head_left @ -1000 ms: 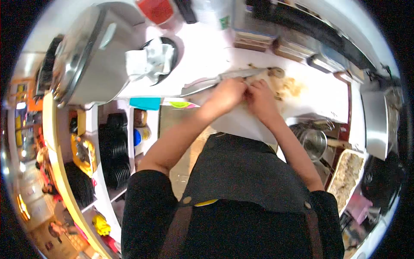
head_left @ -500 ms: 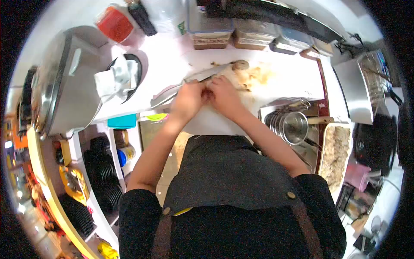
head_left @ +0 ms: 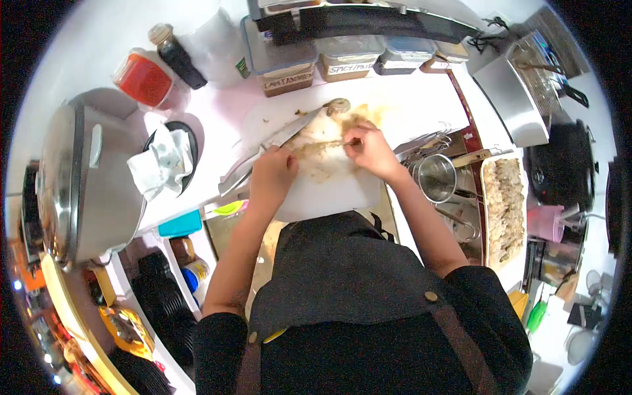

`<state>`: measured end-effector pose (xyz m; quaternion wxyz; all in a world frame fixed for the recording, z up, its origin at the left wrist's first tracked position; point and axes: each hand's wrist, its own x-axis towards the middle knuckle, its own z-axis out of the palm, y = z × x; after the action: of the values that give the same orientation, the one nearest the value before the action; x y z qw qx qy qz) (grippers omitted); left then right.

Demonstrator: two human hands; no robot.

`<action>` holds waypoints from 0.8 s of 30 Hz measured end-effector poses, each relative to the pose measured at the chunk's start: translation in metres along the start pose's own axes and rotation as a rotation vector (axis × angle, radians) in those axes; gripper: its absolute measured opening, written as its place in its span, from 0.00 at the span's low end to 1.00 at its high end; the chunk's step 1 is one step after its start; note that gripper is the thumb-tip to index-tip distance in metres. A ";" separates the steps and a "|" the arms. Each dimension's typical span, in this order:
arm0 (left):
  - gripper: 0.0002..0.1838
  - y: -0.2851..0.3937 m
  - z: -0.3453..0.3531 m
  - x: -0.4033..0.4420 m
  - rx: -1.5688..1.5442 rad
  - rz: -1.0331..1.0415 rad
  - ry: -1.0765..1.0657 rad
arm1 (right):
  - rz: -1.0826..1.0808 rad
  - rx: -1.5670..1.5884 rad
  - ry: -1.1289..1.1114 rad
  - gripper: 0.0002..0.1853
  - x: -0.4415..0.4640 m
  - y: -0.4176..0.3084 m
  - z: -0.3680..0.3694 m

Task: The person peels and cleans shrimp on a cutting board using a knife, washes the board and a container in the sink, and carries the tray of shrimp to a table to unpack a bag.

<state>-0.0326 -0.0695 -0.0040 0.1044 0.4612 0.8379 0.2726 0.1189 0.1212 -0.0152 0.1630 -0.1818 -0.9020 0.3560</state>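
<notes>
My left hand point(head_left: 272, 172) is over the left part of a white cutting board point(head_left: 322, 197), its fingers curled; what they hold, if anything, is hidden. Across from it, my right hand point(head_left: 372, 153) pinches one end of a thin, dark stick-like piece point(head_left: 341, 143). Between the hands, brownish wet bits point(head_left: 316, 150) are smeared on the board. A long, flat grey-white strip point(head_left: 286, 133), whose kind I cannot make out, slants behind my left hand. Near its far end rests a small round brownish piece point(head_left: 339, 105).
Lidded containers point(head_left: 283, 69) line the back. At left are a big metal pot point(head_left: 99, 184) and a black plate point(head_left: 191, 141) under crumpled white paper point(head_left: 161, 161). Metal strainers point(head_left: 436, 178) and a white tray of pale, lumpy food point(head_left: 503, 210) are at right.
My hands were together over the board and are now apart, the left moved down and left, the right to the right. The thin piece shows between them. The camera view has shifted.
</notes>
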 end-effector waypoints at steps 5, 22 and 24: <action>0.11 -0.001 -0.009 0.004 0.125 0.075 -0.071 | 0.187 0.124 -0.026 0.05 -0.001 -0.043 0.003; 0.07 0.105 -0.114 0.006 -0.351 0.375 -0.211 | -0.271 0.511 -0.046 0.30 -0.018 -0.116 -0.017; 0.06 0.126 -0.130 0.000 -0.232 0.481 -0.157 | -0.205 0.560 -0.075 0.26 -0.029 -0.122 -0.031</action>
<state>0.0025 -0.0622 0.1734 0.1533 0.6516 0.6568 0.3471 0.1323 0.0435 0.0874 0.2084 -0.0247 -0.7878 0.5791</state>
